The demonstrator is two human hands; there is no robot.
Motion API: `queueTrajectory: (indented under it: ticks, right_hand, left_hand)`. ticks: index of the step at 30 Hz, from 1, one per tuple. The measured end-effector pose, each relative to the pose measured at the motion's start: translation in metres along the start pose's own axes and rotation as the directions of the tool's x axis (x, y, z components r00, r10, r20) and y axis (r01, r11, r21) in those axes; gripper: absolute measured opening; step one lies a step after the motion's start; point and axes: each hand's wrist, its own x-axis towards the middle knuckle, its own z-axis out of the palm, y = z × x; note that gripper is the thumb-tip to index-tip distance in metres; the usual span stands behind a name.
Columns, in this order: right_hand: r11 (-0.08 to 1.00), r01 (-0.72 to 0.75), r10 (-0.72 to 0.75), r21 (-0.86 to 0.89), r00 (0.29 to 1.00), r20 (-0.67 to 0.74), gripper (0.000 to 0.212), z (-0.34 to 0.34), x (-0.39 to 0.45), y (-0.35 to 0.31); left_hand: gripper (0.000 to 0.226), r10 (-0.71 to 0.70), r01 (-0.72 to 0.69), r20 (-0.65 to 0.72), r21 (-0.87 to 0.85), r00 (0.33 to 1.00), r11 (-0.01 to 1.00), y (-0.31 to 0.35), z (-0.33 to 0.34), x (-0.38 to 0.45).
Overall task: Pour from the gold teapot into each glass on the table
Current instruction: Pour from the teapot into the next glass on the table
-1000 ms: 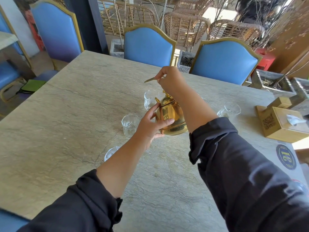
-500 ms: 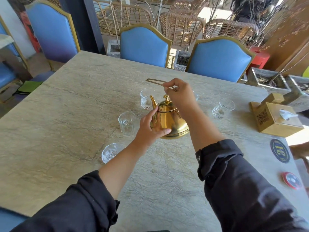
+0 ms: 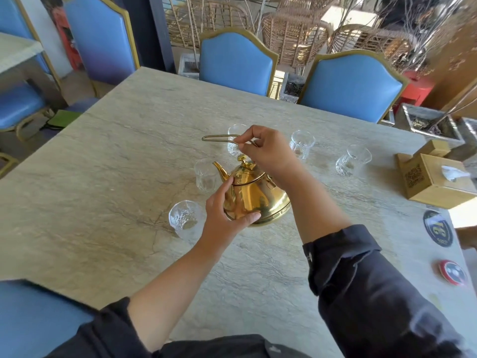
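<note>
Gold teapot (image 3: 254, 196) sits on the stone table (image 3: 103, 177), spout aimed away and to the left. Left hand (image 3: 227, 215) cups the near side of the belly, thumb under, fingers up against the base of the spout; closed around the body, steadying it. Right hand (image 3: 265, 148), directly above the lid knob, pinches the thin wire handle (image 3: 219, 137), which sticks out leftward past the fingers.

Handling, as a judgement: polished metal, rigid, probably slick under a bare palm, and weight depends on fill (not visible). The wire handle is the place to lift from; it swings on pivots, so the pot will swing under it unless the other hand stays on the belly or lid. Lid looks loose-fitting and may tip off in a steep pour.

Five glasses in view: one (image 3: 184, 219) just left of the left hand, one (image 3: 205, 175) beyond that hand beside the spout, one (image 3: 236, 140) partly behind the right hand, two (image 3: 302, 144) (image 3: 352, 160) off to the right of it. All appear empty and are fragile.

Against a second ago: the handle has swung from folded to raised, and the pot looks set lower and more upright.
</note>
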Motion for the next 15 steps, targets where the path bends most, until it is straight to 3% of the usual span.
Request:
queueTrajectory:
  ticks: [5, 8, 15]
  right_hand:
    - [0.982, 0.062, -0.053, -0.176, 0.997, 0.058, 0.010, 0.014, 0.005, -0.016]
    - [0.973, 0.077, -0.061, -0.216, 0.995, 0.081, 0.011, 0.020, 0.008, -0.023]
    - [0.965, 0.051, -0.024, -0.258, 0.994, 0.105, 0.012, 0.025, 0.009, -0.032]
  left_hand:
    - [0.092, -0.021, 0.017, -0.026, -0.131, 0.999, 0.991, 0.005, -0.001, -0.007]
    - [0.084, -0.054, 0.051, -0.008, -0.196, 0.999, 0.979, 0.011, -0.002, -0.010]
    - [0.091, -0.119, 0.131, 0.055, -0.365, 0.991, 0.922, 0.021, -0.005, -0.015]
